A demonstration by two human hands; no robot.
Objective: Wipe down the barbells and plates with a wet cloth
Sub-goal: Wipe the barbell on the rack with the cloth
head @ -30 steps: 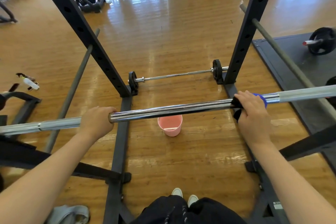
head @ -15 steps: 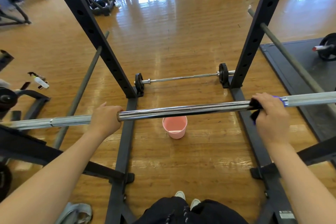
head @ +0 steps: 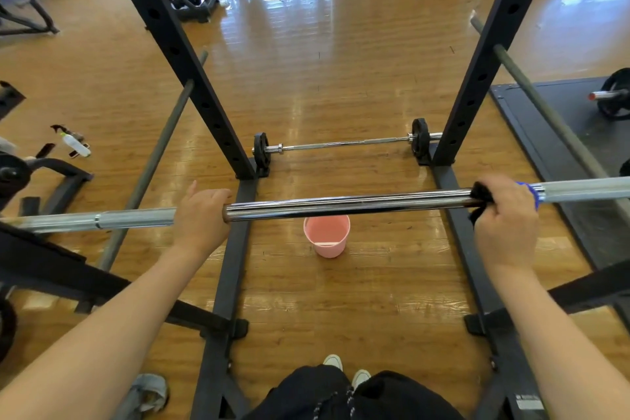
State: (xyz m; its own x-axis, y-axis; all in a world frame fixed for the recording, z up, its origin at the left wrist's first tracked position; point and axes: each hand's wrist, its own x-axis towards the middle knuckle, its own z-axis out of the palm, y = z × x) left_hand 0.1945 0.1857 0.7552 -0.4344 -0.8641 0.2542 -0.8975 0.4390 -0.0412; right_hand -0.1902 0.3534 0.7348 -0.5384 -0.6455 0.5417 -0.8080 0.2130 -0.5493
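A chrome barbell (head: 347,204) lies across the rack in front of me at about waist height. My left hand (head: 201,215) grips its shaft left of centre. My right hand (head: 504,215) grips the bar near its right sleeve with a dark cloth (head: 479,203) wrapped round the shaft, blue showing at the hand's right edge. A second, thinner barbell (head: 341,144) with small black plates lies on the floor between the rack uprights. Another loaded barbell (head: 610,95) rests on the black mat at the right.
A pink bucket (head: 327,235) stands on the wooden floor under the bar. Black rack uprights (head: 177,54) rise on both sides, with grey safety bars (head: 153,160) sloping down. A spray bottle (head: 73,143) lies at the left. My shoes (head: 344,370) show at the bottom.
My right hand has slid the cloth to the right along the bar, toward the sleeve. My left hand keeps its grip in the same spot.
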